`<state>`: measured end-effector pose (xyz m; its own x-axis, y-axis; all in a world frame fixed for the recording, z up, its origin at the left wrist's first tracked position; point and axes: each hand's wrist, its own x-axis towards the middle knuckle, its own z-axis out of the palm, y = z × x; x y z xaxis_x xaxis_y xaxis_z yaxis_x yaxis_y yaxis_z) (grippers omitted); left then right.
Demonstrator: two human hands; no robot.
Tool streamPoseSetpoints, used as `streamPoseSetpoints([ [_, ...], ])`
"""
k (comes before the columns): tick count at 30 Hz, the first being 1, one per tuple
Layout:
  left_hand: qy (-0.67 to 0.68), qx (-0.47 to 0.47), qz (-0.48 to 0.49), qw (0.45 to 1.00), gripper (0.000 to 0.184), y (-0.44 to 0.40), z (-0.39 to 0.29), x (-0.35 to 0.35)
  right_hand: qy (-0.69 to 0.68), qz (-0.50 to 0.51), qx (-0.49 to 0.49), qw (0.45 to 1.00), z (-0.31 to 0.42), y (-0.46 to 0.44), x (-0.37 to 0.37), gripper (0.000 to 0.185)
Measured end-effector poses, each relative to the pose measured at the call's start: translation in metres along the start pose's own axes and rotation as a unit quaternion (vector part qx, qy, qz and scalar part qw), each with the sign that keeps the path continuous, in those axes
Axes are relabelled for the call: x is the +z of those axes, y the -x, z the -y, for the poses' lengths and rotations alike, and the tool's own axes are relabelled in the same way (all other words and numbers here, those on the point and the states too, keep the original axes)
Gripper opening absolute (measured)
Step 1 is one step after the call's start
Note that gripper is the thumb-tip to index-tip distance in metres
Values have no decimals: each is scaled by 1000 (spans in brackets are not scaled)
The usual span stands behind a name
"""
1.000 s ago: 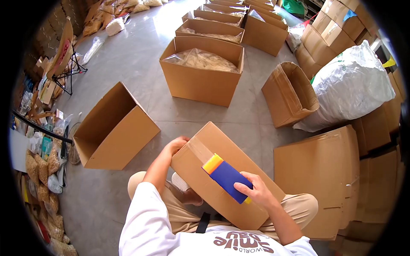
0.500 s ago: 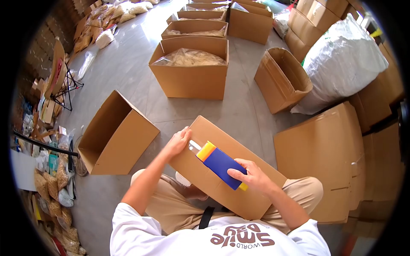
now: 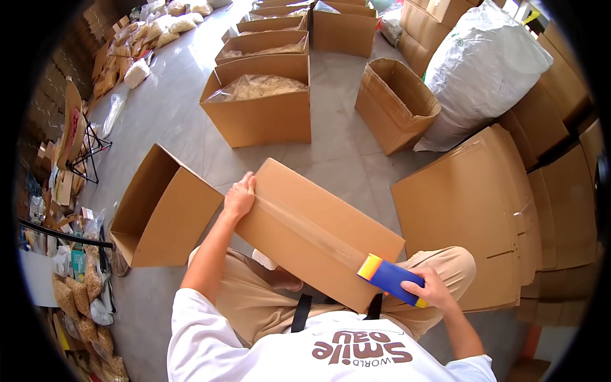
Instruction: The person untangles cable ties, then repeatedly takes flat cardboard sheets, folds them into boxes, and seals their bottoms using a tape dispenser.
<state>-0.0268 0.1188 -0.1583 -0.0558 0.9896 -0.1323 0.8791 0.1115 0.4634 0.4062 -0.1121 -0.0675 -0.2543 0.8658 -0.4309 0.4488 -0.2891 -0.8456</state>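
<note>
A brown cardboard box (image 3: 299, 248) lies across my lap, tilted, with a flat face up. Clear packing tape (image 3: 305, 230) runs along the middle of that face from the upper left to the lower right. My left hand (image 3: 240, 196) is wrapped round the box's upper-left end, its fingers on the edge. In my right hand (image 3: 430, 290) is a blue and yellow tape dispenser (image 3: 393, 280), gripped by its right part. The dispenser's yellow end touches the box near its lower-right edge, where the tape ends.
An open carton (image 3: 175, 210) lies on its side at left. Ahead stands a row of cartons (image 3: 267, 118) holding plastic-bagged goods. An open carton (image 3: 388, 121) and a large white sack (image 3: 484, 70) stand at right, near stacked flat cardboard (image 3: 458, 223). Filled bags (image 3: 73, 296) line the left.
My right hand has drawn the tape dispenser along the box to the lower right, leaving tape behind it. My left hand still holds the upper-left end. The view has shifted slightly.
</note>
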Motion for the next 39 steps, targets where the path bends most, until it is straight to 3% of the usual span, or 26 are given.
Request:
streamPoseSetpoints([
  [2, -31, 13, 2, 999, 53, -11, 3, 0, -49, -36, -74, 995, 27, -19, 18, 29],
  [4, -223, 8, -106, 969, 63, -8, -13, 3, -55, -37, -96, 993, 16, -49, 34, 28],
  [5, -157, 21, 54, 986, 71, -6, -19, 2, -77, -35, -111, 990, 37, -63, 43, 29],
  [8, -165, 30, 89, 982, 79, 15, -42, 6, -54, -55, -179, 981, 41, -113, 70, 32],
  [11, -126, 18, 100, 987, 84, 0, -21, 2, -214, 101, -117, 965, 56, -124, 67, 41],
  [12, -124, 13, 108, 986, 84, -2, -20, 2, -212, 101, -117, 965, 60, -114, 58, 41],
  [14, -120, 14, 106, 987, 84, -3, -23, 2, 27, 70, -152, 986, 67, -90, 37, 44],
  [19, -130, 16, 100, 986, 84, -3, -27, 7, 107, 85, 55, 989, 42, -19, -13, 46],
  [22, -143, 19, 112, 983, 86, -5, -29, 8, 172, 107, 110, 973, -13, -52, 11, 53],
  [24, -152, 6, 117, 981, 86, -6, -30, 8, 166, 105, 146, 970, -9, -102, 45, 56],
  [25, -153, 4, 115, 982, 86, -6, -29, 9, 218, 41, 107, 969, -18, -136, 72, 57],
  [26, -149, -1, 105, 983, 86, -8, -28, 9, 165, 60, 98, 980, -9, -162, 94, 53],
  [28, -151, -6, 91, 984, 85, -14, -25, 4, 237, -16, 44, 970, -14, -200, 149, 53],
  [30, -150, -15, 109, 983, 85, -17, -25, 3, 232, -13, 11, 973, -56, -208, 184, 53],
  [31, -163, -20, 116, 980, 85, -18, -27, 2, 235, -15, -29, 971, -46, -210, 187, 52],
  [32, -171, -30, 122, 977, 84, -17, -29, 3, 241, 5, -7, 970, -45, -198, 177, 55],
  [34, -162, -32, 111, 980, 84, -16, -27, 9, 125, 19, 147, 981, -62, -183, 159, 51],
  [36, -143, -35, 102, 984, 85, -16, -30, 13, -183, 11, 258, 949, -52, -150, 127, 47],
  [38, -135, -48, 110, 983, 90, -6, -49, 22, -316, -127, 185, 922, -58, -130, 108, 39],
  [39, -138, -57, 114, 982, 92, 4, -64, 25, -402, -198, 154, 881, -66, -128, 105, 40],
])
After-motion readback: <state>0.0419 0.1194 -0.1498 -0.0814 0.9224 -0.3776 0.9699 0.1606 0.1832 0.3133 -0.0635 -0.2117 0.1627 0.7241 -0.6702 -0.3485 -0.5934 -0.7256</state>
